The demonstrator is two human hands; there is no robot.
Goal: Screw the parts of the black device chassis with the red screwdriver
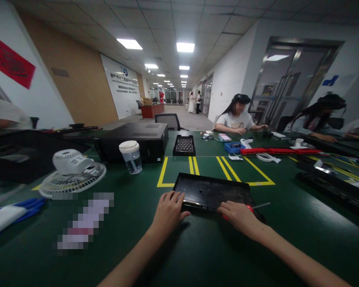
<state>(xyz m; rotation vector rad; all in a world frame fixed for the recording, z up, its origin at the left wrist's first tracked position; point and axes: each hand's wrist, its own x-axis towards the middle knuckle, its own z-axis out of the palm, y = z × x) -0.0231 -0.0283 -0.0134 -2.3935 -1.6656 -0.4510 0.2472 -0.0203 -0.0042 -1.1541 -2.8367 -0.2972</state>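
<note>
A shallow black plastic casing (212, 190) lies on the green table in front of me, its raised rim and ribbed inside facing up. My left hand (170, 209) grips its near left corner, fingers over the rim and thumb stretched out along the front edge. At the near right part of the casing, my right hand (241, 218) is closed around a screwdriver (262, 205). The red handle shows on both sides of the fingers, and the metal shaft points right. Part of the casing's front edge is hidden behind my right hand.
Left of me are a white fan (70, 163), blue-and-white gloves (14, 215), a lidded water cup (131, 157) and a large black case (134, 139). A black tray (184, 145) stands beyond yellow tape lines. Black parts (332, 195) lie right; co-workers sit across the table.
</note>
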